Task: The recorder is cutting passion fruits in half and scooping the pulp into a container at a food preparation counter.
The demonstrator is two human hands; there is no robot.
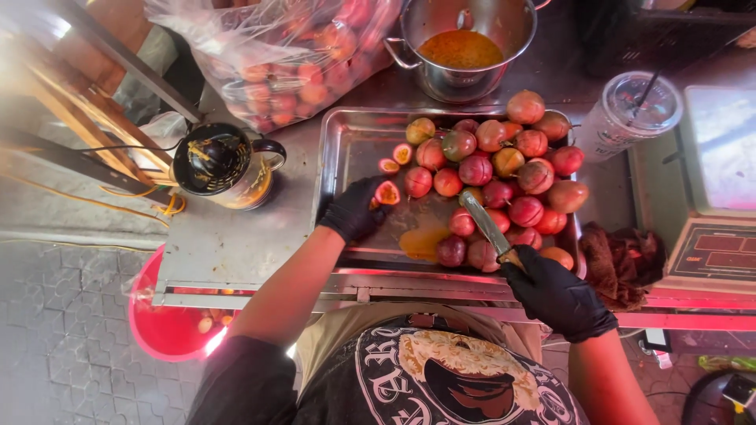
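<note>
My left hand [354, 211], in a black glove, holds a cut passion fruit half [387, 192] over the left part of a metal tray [346, 138]. My right hand [555, 295], also gloved in black, grips a knife [484, 222] whose blade points up and left over the pile of whole passion fruits [504, 169] on the tray's right side. Two cut halves [396, 159] lie open on the tray near my left hand. A puddle of orange juice [423, 240] sits on the tray between my hands.
A steel pot of orange pulp [461, 49] stands behind the tray. A plastic bag of fruit [291, 59] lies at back left, a black jug [220, 164] left of the tray, a lidded plastic cup [630, 110] and a scale [720, 197] at right. Red bucket [169, 327] below.
</note>
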